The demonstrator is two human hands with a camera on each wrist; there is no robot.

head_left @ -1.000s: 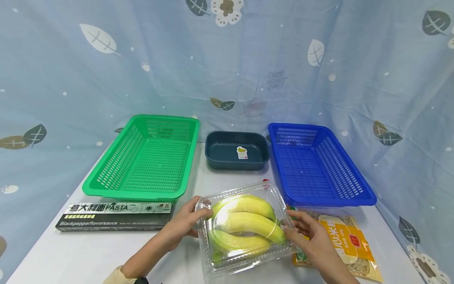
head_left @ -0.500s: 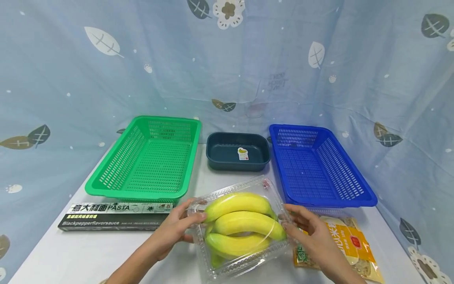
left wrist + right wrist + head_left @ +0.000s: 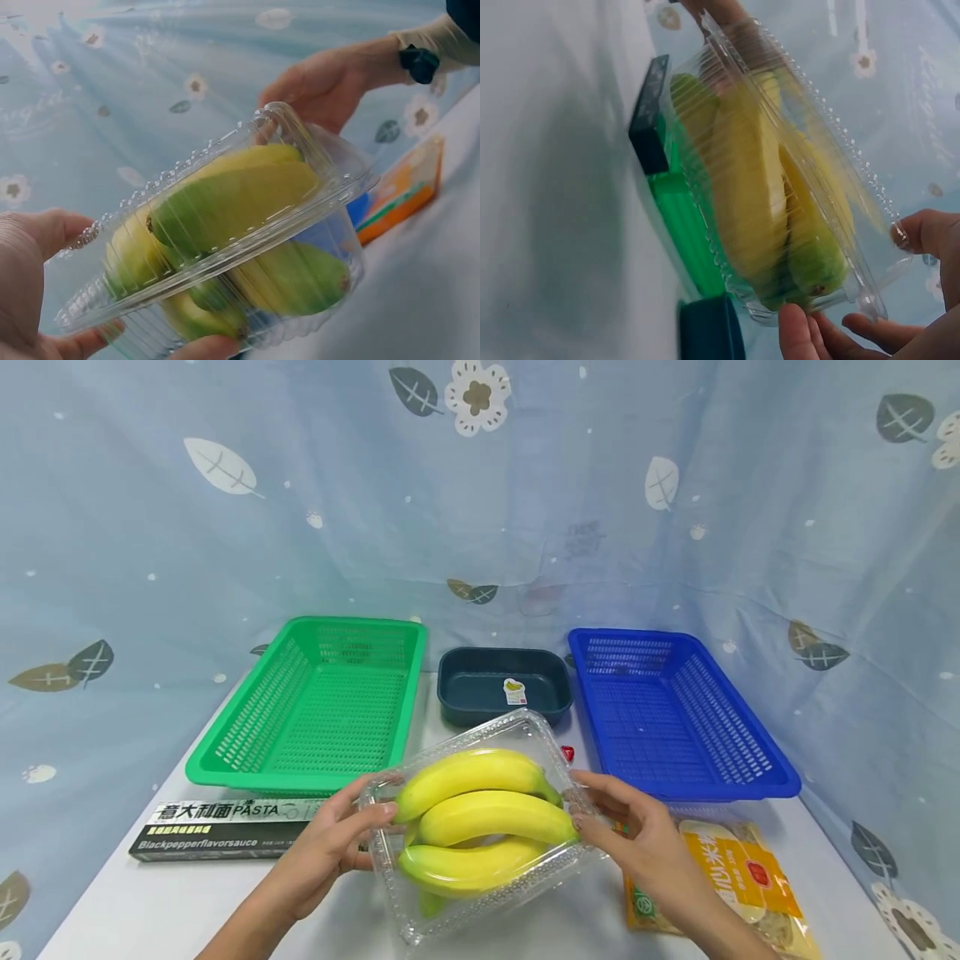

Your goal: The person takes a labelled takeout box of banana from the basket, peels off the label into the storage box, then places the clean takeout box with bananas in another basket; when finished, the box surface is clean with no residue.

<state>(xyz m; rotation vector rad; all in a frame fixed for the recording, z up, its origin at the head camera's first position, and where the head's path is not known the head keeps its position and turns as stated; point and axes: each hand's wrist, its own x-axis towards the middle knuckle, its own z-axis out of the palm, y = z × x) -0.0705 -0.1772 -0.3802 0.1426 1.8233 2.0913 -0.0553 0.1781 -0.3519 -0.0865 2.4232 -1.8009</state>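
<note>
A clear plastic clamshell box (image 3: 517,733) holds several yellow bananas (image 3: 495,817) with greenish ends. My left hand (image 3: 337,835) grips the left side, thumb on the lid's edge and fingers beneath. At the opposite end, my right hand (image 3: 637,827) pinches the side the same way, its thumb near the lid rim. Held over the table, the box leans with its right end farther back. In the left wrist view the lid (image 3: 277,124) sits closed over the base, and the bananas (image 3: 240,199) show through it. The right wrist view shows fingertips (image 3: 799,330) under the base.
A green basket (image 3: 341,714) stands at back left, a blue basket (image 3: 637,710) at back right, a dark teal bin (image 3: 480,689) with a banana sticker between them. A pasta box (image 3: 225,839) lies left, a noodle bag (image 3: 742,877) right. A small red object (image 3: 567,752) lies behind the box.
Both hands have carried the banana box left and slightly away from me, turning its right end farther back. The small red object now shows beside it. The camera has tilted up slightly.
</note>
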